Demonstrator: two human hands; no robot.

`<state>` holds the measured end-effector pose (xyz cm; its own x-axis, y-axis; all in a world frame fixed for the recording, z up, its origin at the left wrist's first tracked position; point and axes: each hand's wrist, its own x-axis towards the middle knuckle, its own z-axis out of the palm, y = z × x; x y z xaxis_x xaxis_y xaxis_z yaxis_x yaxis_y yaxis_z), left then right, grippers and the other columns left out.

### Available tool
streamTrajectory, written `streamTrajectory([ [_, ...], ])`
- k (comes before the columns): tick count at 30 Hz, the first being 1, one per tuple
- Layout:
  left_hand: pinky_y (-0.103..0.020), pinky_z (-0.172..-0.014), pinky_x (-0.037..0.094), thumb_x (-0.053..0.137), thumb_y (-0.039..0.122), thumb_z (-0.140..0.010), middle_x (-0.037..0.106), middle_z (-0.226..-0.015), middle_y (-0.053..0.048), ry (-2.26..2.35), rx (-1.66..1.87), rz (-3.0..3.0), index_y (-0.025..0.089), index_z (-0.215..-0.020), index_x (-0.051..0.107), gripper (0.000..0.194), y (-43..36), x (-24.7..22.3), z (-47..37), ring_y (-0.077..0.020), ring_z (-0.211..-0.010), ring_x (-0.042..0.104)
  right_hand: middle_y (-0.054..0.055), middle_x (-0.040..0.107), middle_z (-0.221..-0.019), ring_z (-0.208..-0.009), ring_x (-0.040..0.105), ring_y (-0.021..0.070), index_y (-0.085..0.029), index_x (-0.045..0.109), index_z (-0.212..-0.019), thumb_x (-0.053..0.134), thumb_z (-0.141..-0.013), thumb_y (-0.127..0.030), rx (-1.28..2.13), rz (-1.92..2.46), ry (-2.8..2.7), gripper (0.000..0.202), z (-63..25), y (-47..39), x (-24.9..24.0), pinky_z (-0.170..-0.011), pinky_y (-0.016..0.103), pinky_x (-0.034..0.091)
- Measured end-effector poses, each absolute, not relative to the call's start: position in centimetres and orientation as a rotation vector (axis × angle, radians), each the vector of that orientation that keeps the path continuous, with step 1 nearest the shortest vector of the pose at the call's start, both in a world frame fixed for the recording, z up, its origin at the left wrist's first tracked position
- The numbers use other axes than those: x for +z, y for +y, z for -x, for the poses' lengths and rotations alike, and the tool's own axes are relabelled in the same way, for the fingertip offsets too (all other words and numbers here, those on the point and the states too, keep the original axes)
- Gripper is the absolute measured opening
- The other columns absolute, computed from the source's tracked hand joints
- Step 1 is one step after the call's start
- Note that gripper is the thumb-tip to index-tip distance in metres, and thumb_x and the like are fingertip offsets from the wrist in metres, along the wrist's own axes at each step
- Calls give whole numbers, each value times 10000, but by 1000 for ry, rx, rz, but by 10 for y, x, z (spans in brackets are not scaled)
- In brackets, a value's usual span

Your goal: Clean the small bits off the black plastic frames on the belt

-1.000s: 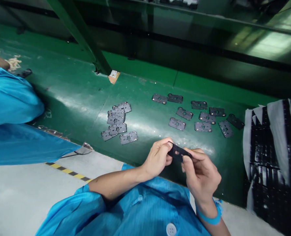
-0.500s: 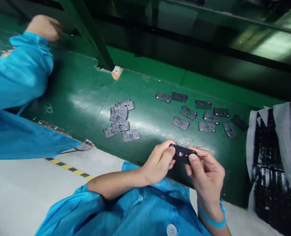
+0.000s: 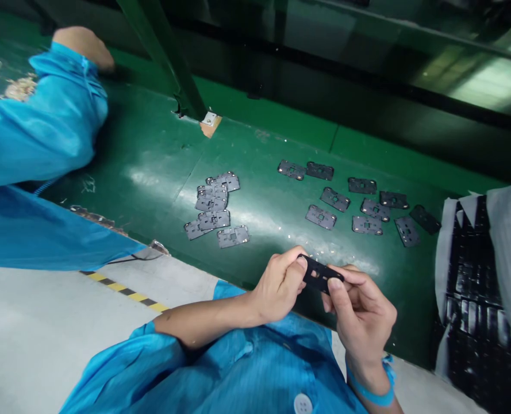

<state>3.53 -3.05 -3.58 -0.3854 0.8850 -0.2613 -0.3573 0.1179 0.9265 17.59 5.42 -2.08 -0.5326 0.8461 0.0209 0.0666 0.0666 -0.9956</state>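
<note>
A small flat black plate (image 3: 319, 274) with cut-out holes is pinched at its two ends between my left hand (image 3: 279, 286) and my right hand (image 3: 361, 313), just above the near edge of the green belt (image 3: 152, 167). A cluster of several similar grey plates (image 3: 215, 208) lies overlapped on the belt to the left. Further right, several more plates (image 3: 362, 204) lie spread out singly.
A co-worker's blue sleeve (image 3: 35, 126) and hand (image 3: 85, 46) reach across the belt at the far left. A green frame post (image 3: 169, 63) slants down onto the belt. Stacked black trays with white sheets (image 3: 483, 276) stand at the right. Grey floor with yellow-black tape (image 3: 121, 293) lies below.
The co-worker's arm has swung up and across the belt at the left. My hands keep the black plate between them, tilting it slightly. The view has shifted a little.
</note>
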Motion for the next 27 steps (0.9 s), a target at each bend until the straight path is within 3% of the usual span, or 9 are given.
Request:
streamTrajectory([
  [8,-211,-464,296,423,489,-1100,370,-566,77,1405,1550,-495,219,-786,447,415,-29,-40,-43,-84,-465,352,26,681,-914,-519,642,97,-245,786,-1213,706,-992,-85,1436,786,-1831,284,-178,47,-26,-475,247,541],
  [12,-198,-446,304,425,482,-1090,352,-593,84,1331,1531,-414,222,-817,463,379,-30,-38,-43,-83,-466,328,0,647,-827,-496,631,96,-232,780,-1188,698,-1007,-106,1489,811,-1805,235,-180,48,-25,-452,230,524],
  [18,-190,-468,343,406,331,-1071,431,-540,82,1402,1412,-621,191,-889,578,288,-31,-23,-25,-86,-447,400,-34,625,-713,-443,598,72,-218,790,-1085,721,-1016,-163,1553,924,-1742,112,-176,54,-16,-423,182,488],
  [27,-186,-436,336,404,334,-1068,443,-486,92,1376,1321,-618,204,-826,544,308,-31,-20,-16,-80,-395,380,-4,658,-832,-490,630,86,-235,799,-1150,721,-998,-128,1516,868,-1825,201,-181,54,-17,-448,212,527],
])
